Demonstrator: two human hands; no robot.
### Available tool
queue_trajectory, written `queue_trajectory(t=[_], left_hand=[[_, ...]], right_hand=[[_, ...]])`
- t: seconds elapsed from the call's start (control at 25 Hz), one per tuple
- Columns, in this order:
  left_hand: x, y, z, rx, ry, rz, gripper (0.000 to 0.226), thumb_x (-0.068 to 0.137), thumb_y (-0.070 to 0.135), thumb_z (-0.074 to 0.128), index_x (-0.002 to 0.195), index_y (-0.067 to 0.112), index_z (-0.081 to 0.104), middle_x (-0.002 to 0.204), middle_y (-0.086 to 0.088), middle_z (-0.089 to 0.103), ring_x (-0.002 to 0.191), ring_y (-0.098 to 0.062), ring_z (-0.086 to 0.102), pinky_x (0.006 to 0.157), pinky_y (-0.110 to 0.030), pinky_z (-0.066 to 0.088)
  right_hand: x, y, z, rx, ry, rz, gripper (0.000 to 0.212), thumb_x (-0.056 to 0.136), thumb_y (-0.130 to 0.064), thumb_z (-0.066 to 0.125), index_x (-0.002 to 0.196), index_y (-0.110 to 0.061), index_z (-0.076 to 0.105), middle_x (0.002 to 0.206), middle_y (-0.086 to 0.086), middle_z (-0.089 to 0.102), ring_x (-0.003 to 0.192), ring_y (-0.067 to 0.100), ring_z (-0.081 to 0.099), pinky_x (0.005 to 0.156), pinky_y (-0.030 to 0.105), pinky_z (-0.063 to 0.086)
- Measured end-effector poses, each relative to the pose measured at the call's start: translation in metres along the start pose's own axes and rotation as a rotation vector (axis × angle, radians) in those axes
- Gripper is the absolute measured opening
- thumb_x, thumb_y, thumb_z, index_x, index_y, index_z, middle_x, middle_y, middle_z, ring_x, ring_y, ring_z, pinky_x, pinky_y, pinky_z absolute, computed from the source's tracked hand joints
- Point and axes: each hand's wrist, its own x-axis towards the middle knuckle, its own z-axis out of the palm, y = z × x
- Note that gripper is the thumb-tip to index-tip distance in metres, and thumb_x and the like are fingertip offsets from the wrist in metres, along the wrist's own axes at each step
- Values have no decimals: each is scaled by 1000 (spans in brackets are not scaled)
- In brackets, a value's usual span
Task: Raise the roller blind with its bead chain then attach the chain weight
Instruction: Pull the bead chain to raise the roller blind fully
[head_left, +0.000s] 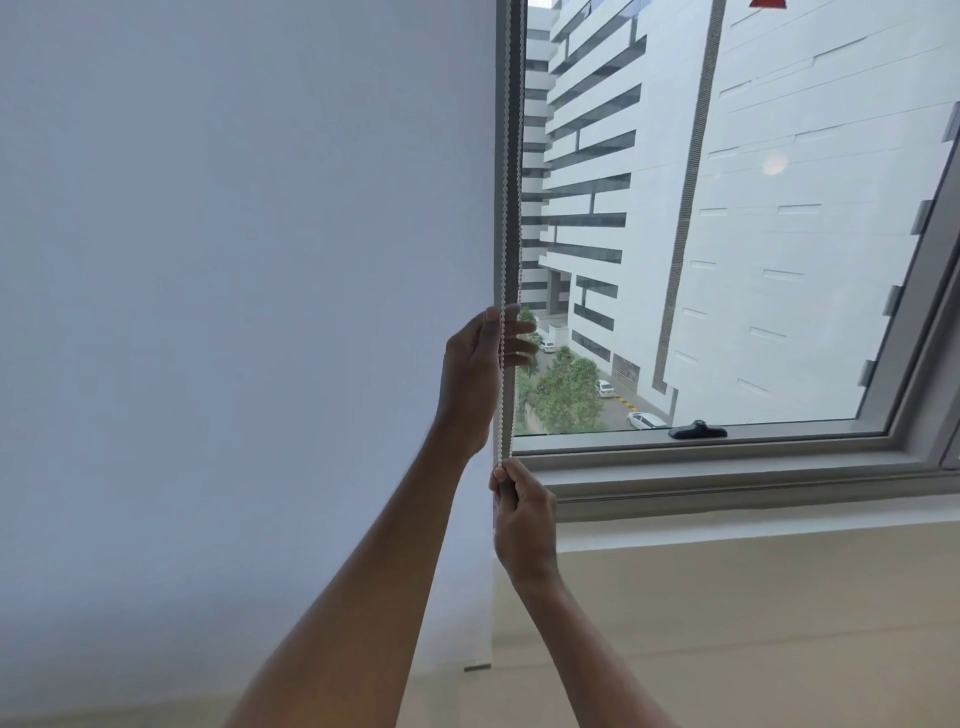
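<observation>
Both steps look unfinished: the roller blind (260, 312) hangs low, left of the bead chain (505, 208). The left hand (475, 374) touches the chain with near-straight fingers, and below it the right hand (522, 514) grips the chain's bottom end. I cannot make out a weight.

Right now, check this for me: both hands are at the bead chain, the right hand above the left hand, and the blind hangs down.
Not quite. The head view shows the left hand above the right hand at the bead chain; the blind does hang down.
</observation>
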Motion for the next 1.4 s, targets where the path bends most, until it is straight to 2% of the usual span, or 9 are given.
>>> queue_trajectory(t=[0.24,0.44,0.64,0.72,0.76,0.84,0.96,1.16,1.4], left_hand=[[51,42,13,-102,-18,64,31,117,19,43,117,7,71,83,-5,66,63,-13,51,58,-25,43],[45,23,17,-59,-15,78,38,116,17,45,86,19,68,69,4,46,58,-7,34,56,-19,30],[23,-3,8,-45,25,48,39,114,15,46,79,22,63,68,7,47,61,-6,35,59,-21,30],[20,-6,4,-30,42,59,38,114,12,46,81,19,64,68,6,46,61,-6,35,57,-18,31],[21,-6,3,-11,47,69,37,113,10,47,82,16,64,69,5,46,61,-7,35,57,-18,31],[23,-6,0,28,56,89,34,113,8,47,83,11,63,71,-2,43,62,-9,33,58,-22,30],[22,-7,-4,48,63,104,32,113,8,47,85,5,62,73,-8,43,64,-10,33,60,-25,31],[20,-6,-8,65,51,98,30,108,1,46,80,5,56,67,3,47,63,-11,36,59,-22,35],[-17,-37,-15,131,74,-6,30,108,1,47,81,7,60,73,-6,48,66,-11,37,60,-21,35]], right_hand=[[4,0,-4,-11,-15,17,43,99,9,52,70,-21,43,60,-10,38,58,10,30,54,21,25],[-3,9,-2,-18,-51,56,52,99,9,50,67,-29,37,59,-11,39,58,8,29,55,24,25],[-16,30,-1,-30,-182,140,43,100,10,47,76,-25,54,65,-7,51,60,7,38,61,32,34],[-8,25,-9,-94,-291,154,57,100,12,42,105,-35,73,93,-1,75,78,8,60,78,28,47],[-1,19,-13,-148,-308,147,59,100,14,40,132,-26,69,118,2,76,99,11,67,93,25,48],[21,0,-22,-194,-212,107,60,98,17,38,150,-9,54,143,7,65,131,21,61,112,21,39],[68,-47,-31,-77,-4,15,40,106,5,42,138,-2,64,129,16,74,122,24,69,101,18,46],[140,-134,-36,107,-4,-145,31,110,-15,42,120,-9,70,98,-6,74,88,-10,68,80,11,51],[190,-206,-33,359,-95,-193,28,111,-16,45,125,-3,66,103,9,77,93,25,76,87,38,61]])
